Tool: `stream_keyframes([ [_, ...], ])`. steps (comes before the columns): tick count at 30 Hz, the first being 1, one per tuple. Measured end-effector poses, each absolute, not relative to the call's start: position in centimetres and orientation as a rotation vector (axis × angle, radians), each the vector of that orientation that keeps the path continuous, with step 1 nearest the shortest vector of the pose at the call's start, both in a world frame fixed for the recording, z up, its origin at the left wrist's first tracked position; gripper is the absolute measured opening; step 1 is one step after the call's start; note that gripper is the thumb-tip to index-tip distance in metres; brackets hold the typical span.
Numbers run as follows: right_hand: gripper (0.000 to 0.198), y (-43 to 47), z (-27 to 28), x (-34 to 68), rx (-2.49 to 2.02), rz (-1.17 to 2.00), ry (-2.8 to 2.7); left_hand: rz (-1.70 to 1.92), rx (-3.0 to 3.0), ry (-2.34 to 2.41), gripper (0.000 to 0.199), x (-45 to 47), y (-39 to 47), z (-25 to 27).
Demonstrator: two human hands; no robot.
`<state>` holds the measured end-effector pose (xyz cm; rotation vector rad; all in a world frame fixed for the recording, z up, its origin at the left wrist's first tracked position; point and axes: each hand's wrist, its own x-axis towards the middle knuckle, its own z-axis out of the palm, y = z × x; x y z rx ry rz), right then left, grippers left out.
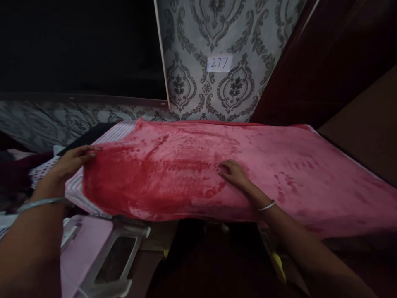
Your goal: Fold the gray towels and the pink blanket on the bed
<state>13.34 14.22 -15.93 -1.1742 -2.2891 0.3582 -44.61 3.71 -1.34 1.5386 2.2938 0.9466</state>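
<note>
A red and pink plush cloth (173, 174) lies spread over a long surface in front of me, its pile brushed into darker and lighter patches. At its left edge, my left hand (76, 159) has thumb and fingers close together on the cloth's border. My right hand (234, 174) rests on the middle of the cloth, fingers loosely bent and a little apart, with nothing visible in them. Under the cloth's left end shows a striped cloth (76, 186).
A dark television screen (83, 49) hangs at upper left. A paper marked 277 (219, 63) is on the patterned wall (192, 87). A dark red panel (304, 70) stands at right. Below left is a pink and white folding stool (93, 240); fabrics (43, 169) lie at far left.
</note>
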Motion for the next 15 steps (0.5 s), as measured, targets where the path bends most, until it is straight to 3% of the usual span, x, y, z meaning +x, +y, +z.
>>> stream_keyframes([
  [5, 0.024, 14.3, -16.1, 13.0, -1.238, 0.322, -2.304, 1.22, 1.326, 2.155, 0.032, -44.4, 3.1, -0.3],
  [15, 0.012, 13.3, -15.9, 11.3, -1.314, 0.199, -2.261, 1.264, 1.375, 2.324, 0.033, -42.9, 2.2, 1.4],
])
